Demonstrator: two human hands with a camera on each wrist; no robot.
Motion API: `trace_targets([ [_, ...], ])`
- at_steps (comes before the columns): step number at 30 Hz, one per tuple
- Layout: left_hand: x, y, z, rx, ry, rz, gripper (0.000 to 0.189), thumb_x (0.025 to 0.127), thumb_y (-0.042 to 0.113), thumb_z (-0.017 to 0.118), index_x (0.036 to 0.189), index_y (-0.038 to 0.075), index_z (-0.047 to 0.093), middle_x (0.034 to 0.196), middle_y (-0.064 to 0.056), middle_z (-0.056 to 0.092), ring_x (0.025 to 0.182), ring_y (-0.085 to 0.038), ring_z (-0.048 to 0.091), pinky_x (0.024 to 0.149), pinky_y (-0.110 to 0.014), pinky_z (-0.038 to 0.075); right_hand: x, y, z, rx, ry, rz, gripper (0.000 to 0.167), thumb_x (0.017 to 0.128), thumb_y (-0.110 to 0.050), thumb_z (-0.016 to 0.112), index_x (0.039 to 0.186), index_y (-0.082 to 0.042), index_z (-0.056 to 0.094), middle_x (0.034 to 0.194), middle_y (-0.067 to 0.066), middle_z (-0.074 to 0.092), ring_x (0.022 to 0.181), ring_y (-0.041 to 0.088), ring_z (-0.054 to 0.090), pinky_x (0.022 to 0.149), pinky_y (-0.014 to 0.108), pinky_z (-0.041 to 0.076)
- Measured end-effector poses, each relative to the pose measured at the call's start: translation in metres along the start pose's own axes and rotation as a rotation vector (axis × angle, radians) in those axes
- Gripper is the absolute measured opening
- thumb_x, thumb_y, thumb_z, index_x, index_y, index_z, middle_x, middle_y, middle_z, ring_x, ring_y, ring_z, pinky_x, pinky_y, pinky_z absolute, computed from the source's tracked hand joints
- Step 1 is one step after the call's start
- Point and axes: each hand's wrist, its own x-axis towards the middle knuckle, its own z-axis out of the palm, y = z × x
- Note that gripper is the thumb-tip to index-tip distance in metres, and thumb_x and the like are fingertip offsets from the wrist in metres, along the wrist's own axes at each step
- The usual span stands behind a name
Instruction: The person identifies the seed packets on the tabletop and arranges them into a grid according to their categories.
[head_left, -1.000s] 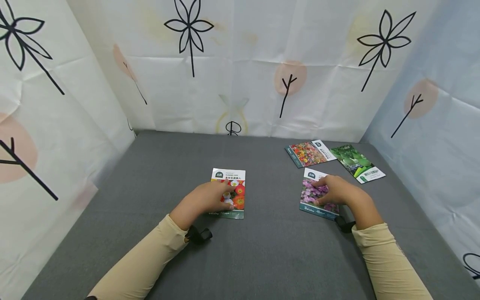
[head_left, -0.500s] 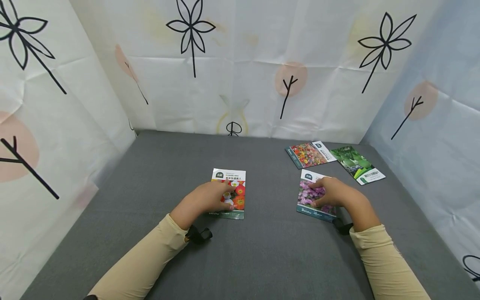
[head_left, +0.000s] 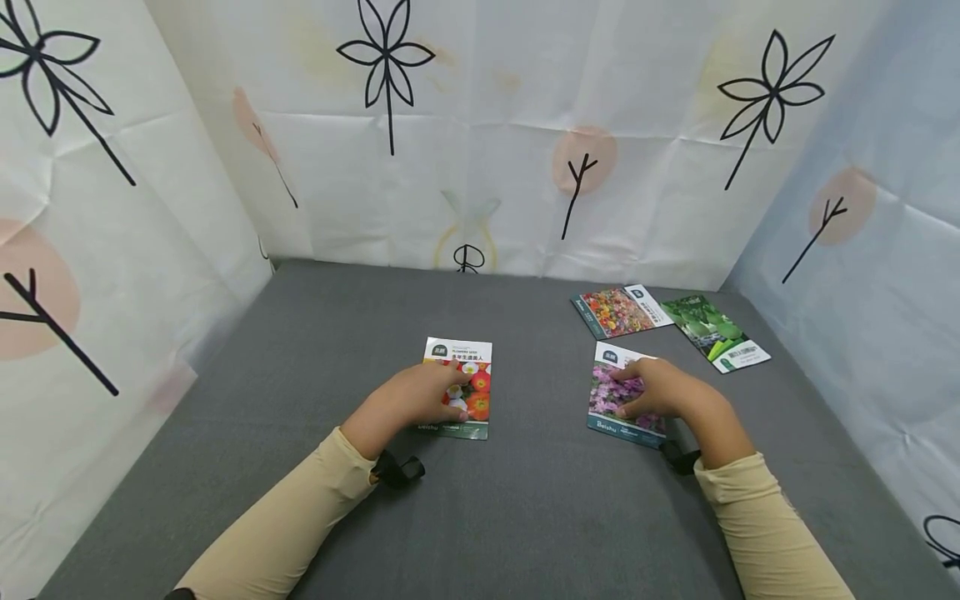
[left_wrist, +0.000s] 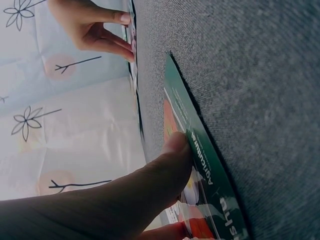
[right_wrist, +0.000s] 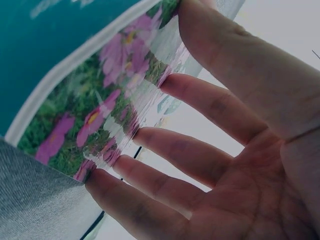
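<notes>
A seed packet with red and orange flowers point(head_left: 477, 406) lies flat near the table's middle. My left hand point(head_left: 411, 397) rests on its left part, the thumb point(left_wrist: 176, 145) touching the printed face in the left wrist view. To the right, a seed packet with pink-purple flowers point(head_left: 606, 392) lies slightly turned. My right hand point(head_left: 678, 390) covers its right side. In the right wrist view the spread, fairly straight fingers point(right_wrist: 185, 152) touch the pink-flowered face point(right_wrist: 95, 115) with their tips. Each hand hides part of its packet.
Behind the right hand lie a multicoloured flower packet point(head_left: 618, 312) and a green leafy packet point(head_left: 708, 329), their corners close together. The grey table point(head_left: 540, 517) meets white printed cloth walls point(head_left: 510, 208) at the back and both sides.
My right hand has slid the pink-purple flower packet a little to the left across the table, away from the green packet. The left hand and its packet stay in place.
</notes>
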Motion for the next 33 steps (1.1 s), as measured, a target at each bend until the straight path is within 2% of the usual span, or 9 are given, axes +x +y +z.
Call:
trace_targets([
  [5, 0.0, 0.0, 0.0, -0.002, -0.007, 0.006, 0.063, 0.097, 0.037, 0.08, 0.153, 0.014, 0.06, 0.166, -0.018, 0.044, 0.141, -0.031, 0.058, 0.113, -0.051, 0.049, 0.0, -0.004, 0.003, 0.005, 0.002, -0.007, 0.062, 0.087, -0.02, 0.088, 0.14, 0.004, 0.066, 0.146, 0.039, 0.054, 0.141, 0.061, 0.045, 0.115, 0.069, 0.04],
  [13, -0.002, -0.003, -0.004, 0.016, 0.001, 0.021, 0.061, 0.096, 0.035, 0.081, 0.149, 0.011, 0.063, 0.165, -0.022, 0.045, 0.148, -0.035, 0.051, 0.115, -0.052, 0.048, 0.005, -0.014, 0.008, -0.004, 0.01, -0.019, 0.063, 0.087, -0.021, 0.089, 0.141, 0.002, 0.066, 0.146, 0.036, 0.056, 0.141, 0.057, 0.047, 0.115, 0.067, 0.04],
  [17, -0.002, -0.002, -0.003, 0.01, -0.011, 0.025, 0.062, 0.097, 0.035, 0.08, 0.15, 0.011, 0.062, 0.166, -0.022, 0.043, 0.15, -0.036, 0.05, 0.116, -0.052, 0.048, 0.005, -0.018, 0.008, 0.003, -0.006, -0.003, 0.062, 0.088, -0.021, 0.088, 0.142, 0.001, 0.066, 0.149, 0.037, 0.053, 0.143, 0.059, 0.044, 0.117, 0.068, 0.038],
  [26, -0.001, 0.0, -0.002, 0.003, 0.005, 0.031, 0.06, 0.096, 0.034, 0.081, 0.149, 0.012, 0.063, 0.165, -0.022, 0.044, 0.147, -0.035, 0.053, 0.115, -0.051, 0.049, 0.005, -0.027, 0.01, 0.011, -0.034, 0.0, 0.062, 0.09, -0.021, 0.086, 0.144, 0.0, 0.064, 0.155, 0.038, 0.047, 0.147, 0.059, 0.039, 0.118, 0.07, 0.035],
  [33, 0.0, 0.001, -0.001, 0.022, 0.015, 0.044, 0.06, 0.095, 0.035, 0.082, 0.147, 0.01, 0.065, 0.155, -0.017, 0.057, 0.13, -0.03, 0.063, 0.107, -0.049, 0.053, 0.007, -0.037, 0.012, 0.009, -0.034, -0.015, 0.061, 0.09, -0.022, 0.087, 0.144, -0.002, 0.065, 0.155, 0.037, 0.047, 0.148, 0.058, 0.039, 0.119, 0.069, 0.035],
])
